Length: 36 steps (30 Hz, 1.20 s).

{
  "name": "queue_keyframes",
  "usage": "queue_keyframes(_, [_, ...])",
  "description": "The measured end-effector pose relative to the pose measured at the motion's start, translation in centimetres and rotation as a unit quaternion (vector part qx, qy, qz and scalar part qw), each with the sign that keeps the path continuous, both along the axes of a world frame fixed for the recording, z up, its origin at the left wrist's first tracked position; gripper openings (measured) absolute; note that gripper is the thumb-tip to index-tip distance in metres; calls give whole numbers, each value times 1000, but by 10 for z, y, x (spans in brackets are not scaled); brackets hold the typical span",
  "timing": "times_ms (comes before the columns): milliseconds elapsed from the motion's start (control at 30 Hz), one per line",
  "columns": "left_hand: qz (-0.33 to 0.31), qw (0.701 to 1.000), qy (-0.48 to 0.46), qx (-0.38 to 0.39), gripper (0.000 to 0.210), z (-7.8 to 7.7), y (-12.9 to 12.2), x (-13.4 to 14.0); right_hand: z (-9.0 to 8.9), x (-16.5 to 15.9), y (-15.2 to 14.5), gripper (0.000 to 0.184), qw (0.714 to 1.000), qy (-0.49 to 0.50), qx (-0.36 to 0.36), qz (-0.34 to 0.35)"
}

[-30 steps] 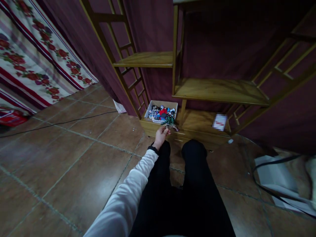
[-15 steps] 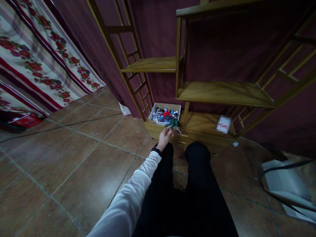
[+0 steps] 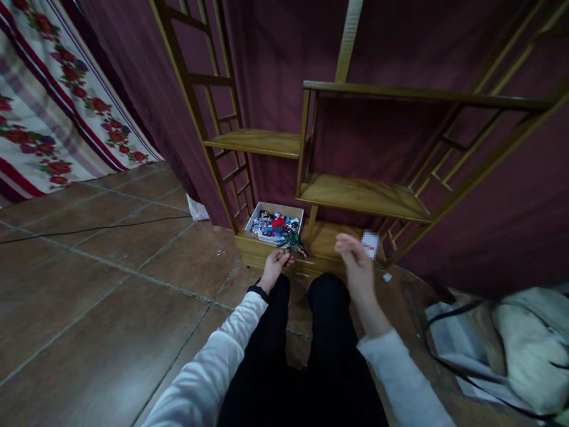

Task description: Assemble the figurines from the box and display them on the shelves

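Observation:
My left hand is closed in a pinch at the front of the low cabinet, on the edge of a small brownish patterned thing whose kind I cannot make out. Against it lies a dark green shiny bundle, at the front right corner of a white open box. Many small colourful items fill the box, among them a red piece. Raised over the right side of the cabinet, my right hand is slightly blurred, its fingers loosely bent, with nothing visible in it.
The wooden shelf unit rises in front of me before a dark red curtain. A blurred-out white packet rests on its lower board. To the right are a pale bag and a dark strap; a black cable crosses the tiled floor on the left.
My right hand has come into view, raised before the right side of the cabinet. The left hand keeps its pinch by the box. The view has shifted toward the right.

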<state>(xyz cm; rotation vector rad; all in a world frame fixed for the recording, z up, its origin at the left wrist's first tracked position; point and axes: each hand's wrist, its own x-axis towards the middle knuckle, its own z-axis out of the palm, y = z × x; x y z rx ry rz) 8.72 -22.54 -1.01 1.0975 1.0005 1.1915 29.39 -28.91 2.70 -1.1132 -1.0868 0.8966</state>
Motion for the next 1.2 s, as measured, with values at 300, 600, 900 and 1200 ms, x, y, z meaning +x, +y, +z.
queue_keyframes(300, [-51, 999, -1, 5, 41, -2, -2, 10, -60, -32, 39, 44, 998, -33, -53, 27])
queue_keyframes(600, [-45, 999, -17, 14, 40, -15, 4, 19, -85, -23, 57, 47, 994, 76, -75, 31])
queue_keyframes(900, [-46, 998, -25, 21, 38, -15, 0, 23, -73, -24, 61, 41, 980, 155, -107, 68])
queue_keyframes(1200, [27, 998, -64, -7, 31, -7, 8, 16, -55, -27, 48, 33, 986, 136, -91, 35])
